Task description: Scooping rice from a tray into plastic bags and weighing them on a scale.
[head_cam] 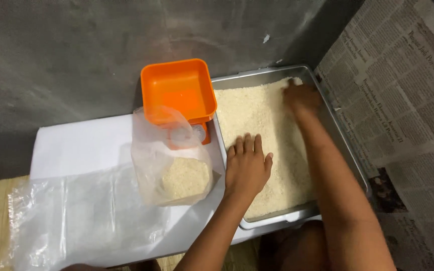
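Metal tray [345, 145]: rectangular, grey, set on the floor against a grey wall, filled almost edge to edge with white rice [257, 115]

Left hand [247, 165]: open, palm down, fingers spread flat on the rice near the tray's left wall; it grips nothing

Right hand [302, 98]: reaching to the far end of the tray, resting on or in the rice; blurred, so whether it is flat or cupped around grains cannot be told

Plastic bag [172, 160]: clear, standing upright just beside the tray's left wall, mouth open and slack, partly filled with rice at the bottom; it leans against the scale behind it

Orange scale [179, 90]: square orange pan on top, empty, standing at the tray's far left corner

White sheet [86, 145]: spread under the bag and the scale

Spare bags [66, 216]: flat clear plastic, lying on the near part of the sheet

Newspaper [408, 90]: spread over the floor to the right of the tray

Risks, as judged: the bag stands unsupported by either hand, so a nudge from the left forearm could tip it and spill rice over the sheet; rice lies close to the tray's rim, so a wide sweep could push grains over onto the newspaper; the slack mouth could fold shut and scatter poured grains
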